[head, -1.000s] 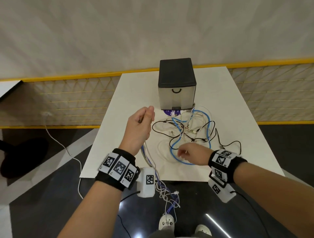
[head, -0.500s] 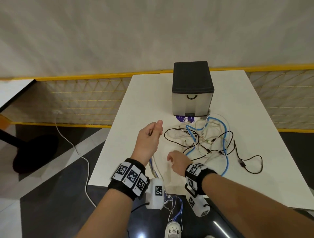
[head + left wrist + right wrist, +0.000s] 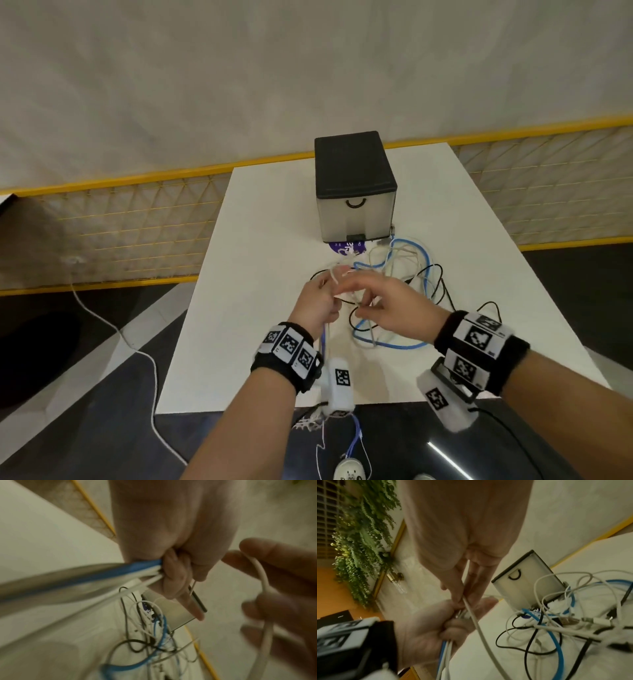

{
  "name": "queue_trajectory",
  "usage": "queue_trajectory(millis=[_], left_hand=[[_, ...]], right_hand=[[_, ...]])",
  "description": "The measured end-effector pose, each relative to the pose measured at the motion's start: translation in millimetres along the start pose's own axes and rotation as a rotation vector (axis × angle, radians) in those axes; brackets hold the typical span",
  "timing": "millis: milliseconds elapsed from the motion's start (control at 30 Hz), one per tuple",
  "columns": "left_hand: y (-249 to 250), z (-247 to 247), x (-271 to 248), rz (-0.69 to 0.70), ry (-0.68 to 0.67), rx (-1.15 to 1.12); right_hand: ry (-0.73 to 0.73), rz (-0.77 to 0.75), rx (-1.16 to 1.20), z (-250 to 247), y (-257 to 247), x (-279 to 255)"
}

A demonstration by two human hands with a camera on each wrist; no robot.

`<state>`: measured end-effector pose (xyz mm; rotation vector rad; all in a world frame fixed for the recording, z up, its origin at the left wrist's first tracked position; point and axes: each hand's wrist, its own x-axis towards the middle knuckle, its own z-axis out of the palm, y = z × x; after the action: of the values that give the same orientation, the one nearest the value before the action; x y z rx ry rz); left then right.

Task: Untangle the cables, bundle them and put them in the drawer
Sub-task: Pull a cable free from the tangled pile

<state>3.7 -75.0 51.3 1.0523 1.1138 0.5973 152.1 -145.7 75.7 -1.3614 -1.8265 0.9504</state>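
Observation:
On the white table [image 3: 260, 240] a tangle of blue, white and black cables [image 3: 407, 270] lies in front of a small drawer box [image 3: 356, 192] with a black top and a shut drawer. My left hand [image 3: 317, 299] grips a bunch of blue and white cables [image 3: 120, 572] that hang over the table's front edge [image 3: 356, 435]. My right hand [image 3: 380, 301] is right beside it and pinches a white cable [image 3: 476, 618] between thumb and fingers [image 3: 458, 588]. That cable runs back into the tangle [image 3: 556, 622].
A black cable [image 3: 489, 306] trails to the right of the tangle. A purple label [image 3: 346, 246] lies under the box's front. A yellow-framed mesh barrier [image 3: 137, 222] runs behind the table. A white cord [image 3: 113, 329] crosses the floor at left.
My right hand has risen from the table near the blue cable and come up to my left hand with a white cable. The left hand still grips its bunch.

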Motion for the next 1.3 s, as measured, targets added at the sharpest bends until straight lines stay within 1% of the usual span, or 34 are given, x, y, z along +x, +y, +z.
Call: queue_trajectory(millis=[100, 167, 233, 300, 400, 433, 467, 500, 533, 567, 600, 633, 700, 733, 800, 867, 933, 967, 1000, 1033, 1067, 1100, 1133, 1167, 1200, 1300], left_hand=[[15, 0, 0, 0.060, -0.072, -0.191], [25, -5, -1, 0.111, -0.069, -0.296], [37, -11, 0, 0.147, -0.026, -0.377], [48, -14, 1, 0.178, 0.025, -0.383], [58, -12, -1, 0.223, 0.129, -0.284], [61, -10, -1, 0.233, 0.154, -0.247], [64, -8, -2, 0.244, 0.161, -0.212], [67, -6, -3, 0.262, 0.151, -0.170], [69, -5, -4, 0.284, 0.123, -0.113], [71, -3, -7, 0.311, 0.078, -0.038], [72, -2, -10, 0.341, 0.020, 0.051], [74, 1, -15, 0.370, -0.049, 0.143], [75, 7, -24, 0.411, -0.181, 0.270], [74, 9, -27, 0.422, -0.219, 0.290], [73, 8, -31, 0.434, -0.235, 0.286], [71, 1, -33, 0.428, -0.269, 0.318], [68, -5, -36, 0.409, -0.307, 0.376], [67, -6, -37, 0.404, -0.297, 0.381], [66, -6, -37, 0.414, -0.245, 0.367], [65, -7, -35, 0.436, -0.146, 0.331], [66, -7, -32, 0.453, -0.002, 0.269], [67, -9, -29, 0.457, 0.144, 0.183], [69, -11, -25, 0.460, 0.250, 0.100], [72, -13, -23, 0.470, 0.299, 0.051], [75, -13, -22, 0.486, 0.303, 0.042], [87, -3, -26, 0.544, 0.235, 0.110]], right_hand=[[-0.058, 0.017, -0.084, -1, 8, -7], [-0.127, 0.064, -0.184, 0, 17, -16], [-0.208, 0.124, -0.272, 2, 28, -26], [-0.234, 0.160, -0.293, 1, 36, -30], [-0.297, 0.169, -0.369, -5, 39, -29], [-0.303, 0.162, -0.369, -8, 39, -27], [-0.263, 0.147, -0.340, -11, 36, -24], [-0.180, 0.129, -0.286, -13, 34, -20], [-0.064, 0.115, -0.211, -16, 31, -14], [0.046, 0.122, -0.114, -19, 28, -5], [0.116, 0.152, 0.020, -23, 21, 5], [0.138, 0.203, 0.182, -26, 13, 16], [0.075, 0.291, 0.482, -33, -6, 34], [0.046, 0.299, 0.604, -37, -14, 41], [0.044, 0.263, 0.788, -44, -26, 53], [0.120, 0.214, 0.908, -51, -31, 62], [0.229, 0.187, 0.953, -55, -32, 66], [0.275, 0.180, 0.930, -56, -31, 67], [0.305, 0.170, 0.878, -56, -31, 68], [0.325, 0.156, 0.785, -55, -31, 68], [0.332, 0.142, 0.679, -54, -31, 67], [0.322, 0.133, 0.564, -53, -31, 66], [0.291, 0.134, 0.450, -51, -31, 64], [0.243, 0.137, 0.345, -48, -31, 61], [0.189, 0.134, 0.248, -45, -32, 58], [0.092, 0.084, -0.009, -33, -31, 47]])
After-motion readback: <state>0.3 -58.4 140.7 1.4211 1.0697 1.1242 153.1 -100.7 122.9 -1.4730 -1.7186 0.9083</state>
